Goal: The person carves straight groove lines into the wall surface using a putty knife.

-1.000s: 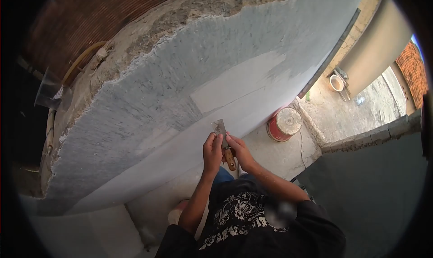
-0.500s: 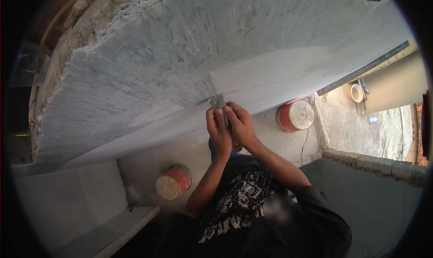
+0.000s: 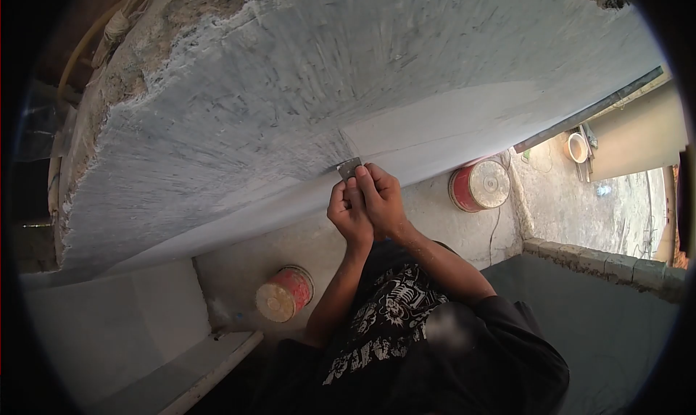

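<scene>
In front of my chest, both hands are closed together around a putty knife with a small grey metal blade. My left hand grips it from the left, thumb pressed up behind the blade. From the right, my right hand wraps it, its thumb beside the other. The handle is hidden in the fingers. The blade's far edge meets, or comes very close to, the grey plastered wall. Dark streaks fan out over the wall around that spot, and a smoother pale patch lies to the right.
Two red buckets with crusted tops stand on the floor below, one at lower left, one at right. The wall's upper edge is broken and rough. A low block ledge runs at right, and a pale basin lies beyond.
The blade, still in both hands, has tilted and less of it shows above the fingers. My hands have drawn slightly closer together, and the whole view has shifted a little.
</scene>
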`<state>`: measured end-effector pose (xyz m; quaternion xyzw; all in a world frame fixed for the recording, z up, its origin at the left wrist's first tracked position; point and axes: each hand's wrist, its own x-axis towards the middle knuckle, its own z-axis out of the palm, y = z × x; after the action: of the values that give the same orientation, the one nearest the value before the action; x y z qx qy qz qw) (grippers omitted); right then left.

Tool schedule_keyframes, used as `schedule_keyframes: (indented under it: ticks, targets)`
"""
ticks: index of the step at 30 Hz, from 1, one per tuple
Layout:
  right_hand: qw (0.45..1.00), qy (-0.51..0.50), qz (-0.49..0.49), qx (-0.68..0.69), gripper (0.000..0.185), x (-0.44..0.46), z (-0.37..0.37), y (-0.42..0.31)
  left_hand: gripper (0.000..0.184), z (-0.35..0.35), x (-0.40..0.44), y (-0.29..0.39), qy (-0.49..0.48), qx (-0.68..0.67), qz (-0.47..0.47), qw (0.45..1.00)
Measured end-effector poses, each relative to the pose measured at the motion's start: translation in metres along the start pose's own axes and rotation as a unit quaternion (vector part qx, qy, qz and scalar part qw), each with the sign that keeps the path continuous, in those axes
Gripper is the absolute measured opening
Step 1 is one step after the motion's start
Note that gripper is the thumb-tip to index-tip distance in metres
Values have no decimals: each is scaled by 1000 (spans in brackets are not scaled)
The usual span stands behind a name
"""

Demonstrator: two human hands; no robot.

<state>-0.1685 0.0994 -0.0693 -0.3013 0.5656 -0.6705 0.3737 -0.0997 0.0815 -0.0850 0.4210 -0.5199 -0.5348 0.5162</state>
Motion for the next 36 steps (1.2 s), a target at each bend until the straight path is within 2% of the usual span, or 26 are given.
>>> schedule_keyframes:
  ticks: [4, 7, 10, 13, 19, 22, 26, 30, 33, 36]
  targets:
    - [1000, 3, -18, 3, 33, -1, 2, -3, 30, -3, 1, 1, -9, 12, 18, 1000]
    - [1000, 14, -11, 20, 34, -1, 6, -7, 30, -4, 1, 10, -14, 25, -7, 1000]
    - [999, 15, -11, 35, 34, 1, 5, 2, 29, -5, 4, 0, -9, 18, 10, 1000]
    - [999, 25, -20, 36, 35, -5, 10, 6, 29, -11, 6, -13, -12, 67, 36, 997]
    - [999, 29, -28, 11, 35, -2, 7, 11, 28, -9, 6, -3, -21, 17, 5, 1000]
    - [998, 36, -47, 22, 35, 4, 9, -5, 28, -5, 8, 6, -21, 34, 52, 998]
    - [998, 26, -22, 50, 35, 0, 11, -4, 28, -9, 3, 4, -15, 32, 19, 999]
    - [997, 25, -66, 26, 35, 10, 9, 0, 28, 0, 13, 10, -16, 21, 44, 999]
    - [999, 22, -41, 27, 35, -2, 10, 7, 29, -9, 7, 7, -25, 26, 21, 999]
    - [998, 22, -58, 18, 34, 4, 7, 8, 30, -8, 7, 1, -21, 25, 33, 999]
